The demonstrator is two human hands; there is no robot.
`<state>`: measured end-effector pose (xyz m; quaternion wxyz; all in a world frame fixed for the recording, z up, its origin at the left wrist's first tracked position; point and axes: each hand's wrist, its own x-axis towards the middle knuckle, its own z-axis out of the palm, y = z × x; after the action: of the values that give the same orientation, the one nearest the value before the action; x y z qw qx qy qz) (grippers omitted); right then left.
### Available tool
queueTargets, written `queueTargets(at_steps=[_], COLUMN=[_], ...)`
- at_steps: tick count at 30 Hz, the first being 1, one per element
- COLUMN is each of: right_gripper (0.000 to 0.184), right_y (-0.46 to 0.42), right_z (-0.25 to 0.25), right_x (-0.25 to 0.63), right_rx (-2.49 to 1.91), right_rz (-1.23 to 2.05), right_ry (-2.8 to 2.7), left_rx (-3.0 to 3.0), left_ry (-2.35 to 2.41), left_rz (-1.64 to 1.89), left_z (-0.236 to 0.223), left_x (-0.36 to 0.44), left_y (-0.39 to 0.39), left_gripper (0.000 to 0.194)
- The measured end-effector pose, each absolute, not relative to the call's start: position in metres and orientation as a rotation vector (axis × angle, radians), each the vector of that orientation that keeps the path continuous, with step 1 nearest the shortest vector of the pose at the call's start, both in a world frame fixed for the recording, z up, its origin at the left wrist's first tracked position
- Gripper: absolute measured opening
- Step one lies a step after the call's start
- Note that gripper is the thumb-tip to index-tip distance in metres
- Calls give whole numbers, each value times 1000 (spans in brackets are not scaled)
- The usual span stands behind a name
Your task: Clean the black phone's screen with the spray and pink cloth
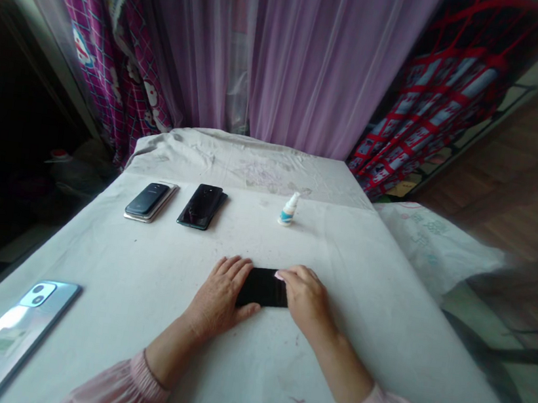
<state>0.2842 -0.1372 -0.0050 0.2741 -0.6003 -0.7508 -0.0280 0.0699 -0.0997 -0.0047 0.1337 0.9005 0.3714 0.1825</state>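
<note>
A black smartphone (265, 287) lies lengthwise across the white-covered table in front of me, its dark glossy face up. My left hand (222, 291) grips its left end, thumb along the near edge and fingers over the far side. At the right end, my right hand (307, 296) is closed, fingertips on the glass near the far edge. A small pale pink piece (280, 274) shows at those fingertips; its kind is too small to tell. Beyond the phone stands a white spray bottle (287, 210) with a blue label.
Two stacked phones (147, 200) lie at the far left, beside another dark pair (201, 206). A large silvery-blue phone (15, 340) lies face down at the near left. Purple curtains (318, 56) hang behind the table. A white plastic bag (436, 247) is at the right edge.
</note>
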Motion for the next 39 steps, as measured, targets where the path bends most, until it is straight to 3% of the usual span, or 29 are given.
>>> queueTargets(at_steps=[12, 22, 32, 39], right_gripper=[32, 28, 31, 29], right_y=[-180, -120, -184, -150], right_z=[-3, -2, -5, 0], right_x=[279, 273, 264, 268], right_rx=[-1577, -1691, -1627, -1684], right_rz=[-26, -127, -35, -48], right_ry=[-2038, -2024, -1981, -2031], left_rx=[2612, 2613, 2643, 2645], left_ry=[1114, 1075, 1093, 1073], left_rz=[524, 587, 609, 597], left_z=[-6, -8, -14, -11], left_x=[72, 70, 69, 70], left_y=[-101, -100, -99, -99], left_gripper=[72, 70, 70, 69])
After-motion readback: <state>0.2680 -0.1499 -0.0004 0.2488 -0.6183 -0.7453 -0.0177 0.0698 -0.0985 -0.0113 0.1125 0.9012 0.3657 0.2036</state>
